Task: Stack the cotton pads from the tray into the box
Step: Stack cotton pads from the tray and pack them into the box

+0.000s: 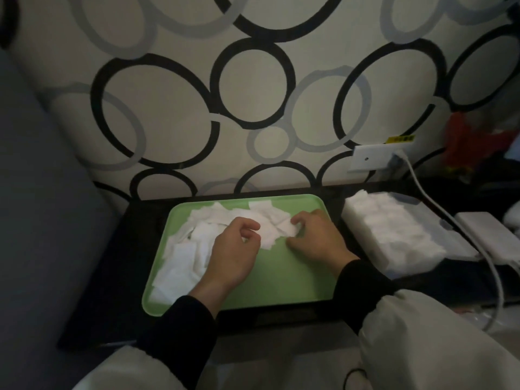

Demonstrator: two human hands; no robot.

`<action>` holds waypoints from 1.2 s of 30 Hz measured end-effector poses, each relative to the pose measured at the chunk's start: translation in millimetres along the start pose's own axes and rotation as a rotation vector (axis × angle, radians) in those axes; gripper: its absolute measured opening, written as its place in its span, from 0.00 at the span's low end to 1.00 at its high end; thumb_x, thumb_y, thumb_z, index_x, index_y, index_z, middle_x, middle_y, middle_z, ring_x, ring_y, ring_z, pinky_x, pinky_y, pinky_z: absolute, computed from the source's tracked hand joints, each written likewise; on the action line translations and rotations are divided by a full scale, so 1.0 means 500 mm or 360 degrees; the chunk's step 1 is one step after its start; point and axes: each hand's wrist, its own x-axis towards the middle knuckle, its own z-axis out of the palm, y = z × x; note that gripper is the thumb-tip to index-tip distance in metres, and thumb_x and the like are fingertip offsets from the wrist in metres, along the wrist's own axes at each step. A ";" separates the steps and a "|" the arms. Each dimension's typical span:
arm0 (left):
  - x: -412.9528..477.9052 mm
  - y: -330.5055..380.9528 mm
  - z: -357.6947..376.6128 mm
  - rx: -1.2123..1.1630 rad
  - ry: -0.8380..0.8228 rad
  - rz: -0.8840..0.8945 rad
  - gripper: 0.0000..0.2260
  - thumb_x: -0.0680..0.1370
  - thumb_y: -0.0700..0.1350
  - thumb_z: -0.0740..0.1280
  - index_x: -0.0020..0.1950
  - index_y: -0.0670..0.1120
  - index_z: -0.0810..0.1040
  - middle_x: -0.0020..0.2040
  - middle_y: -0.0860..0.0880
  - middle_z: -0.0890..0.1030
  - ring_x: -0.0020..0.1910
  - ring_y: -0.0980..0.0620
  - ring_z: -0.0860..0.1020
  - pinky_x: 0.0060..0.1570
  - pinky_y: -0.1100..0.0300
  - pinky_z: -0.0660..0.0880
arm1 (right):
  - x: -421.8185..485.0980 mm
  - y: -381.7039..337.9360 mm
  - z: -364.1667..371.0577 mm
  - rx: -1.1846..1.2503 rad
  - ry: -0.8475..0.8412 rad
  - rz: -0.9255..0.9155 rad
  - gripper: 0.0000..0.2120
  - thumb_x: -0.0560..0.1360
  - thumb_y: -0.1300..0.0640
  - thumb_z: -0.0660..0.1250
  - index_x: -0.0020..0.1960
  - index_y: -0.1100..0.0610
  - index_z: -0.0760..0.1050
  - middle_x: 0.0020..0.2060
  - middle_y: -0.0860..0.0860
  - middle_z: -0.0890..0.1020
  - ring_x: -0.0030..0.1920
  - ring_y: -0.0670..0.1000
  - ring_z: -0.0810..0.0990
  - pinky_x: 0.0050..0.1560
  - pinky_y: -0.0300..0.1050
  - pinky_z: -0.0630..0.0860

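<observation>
Head view: pick-up step, both hands over the green tray [281, 301], with loose cotton pads [183, 260] heaped along its left and far sides. Right hand [316, 243] pinches a pad edge between thumb and finger; left hand [235, 254] is curled onto the pile, grip unclear. Next, probably: square a small bundle, carry it right to the box [394, 235], which already holds rows of pads, and lay it flat.

Dim, low-contrast indoor light, brightest on the patterned wall [174, 108] and green tray [281, 277]; dark counter [112, 277] nearly lost in shadow, red clutter [472, 142] beyond its far right corner smeared out of focus, whole frame soft, straight lines bowing toward edges.
</observation>
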 end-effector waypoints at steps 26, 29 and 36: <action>-0.017 0.035 -0.001 0.0058 -0.0091 -0.0012 0.08 0.78 0.42 0.65 0.53 0.51 0.80 0.47 0.53 0.81 0.45 0.52 0.79 0.40 0.62 0.70 | -0.014 -0.004 -0.012 -0.0193 -0.0047 -0.0409 0.06 0.75 0.55 0.66 0.49 0.51 0.81 0.47 0.48 0.79 0.48 0.50 0.78 0.50 0.44 0.75; -0.011 0.032 -0.014 0.0111 -0.0083 0.0005 0.07 0.77 0.41 0.67 0.53 0.50 0.80 0.48 0.55 0.80 0.46 0.53 0.79 0.41 0.65 0.71 | -0.029 0.005 -0.043 0.0055 -0.0192 -0.0383 0.02 0.73 0.54 0.69 0.42 0.50 0.80 0.42 0.46 0.81 0.43 0.48 0.80 0.48 0.46 0.79; -0.011 0.026 -0.006 0.0432 -0.0417 0.0015 0.14 0.79 0.43 0.68 0.65 0.49 0.77 0.61 0.52 0.79 0.59 0.53 0.76 0.55 0.65 0.68 | -0.038 0.021 -0.059 0.0176 -0.0415 -0.0388 0.10 0.75 0.49 0.70 0.38 0.53 0.83 0.38 0.46 0.83 0.38 0.44 0.80 0.45 0.43 0.77</action>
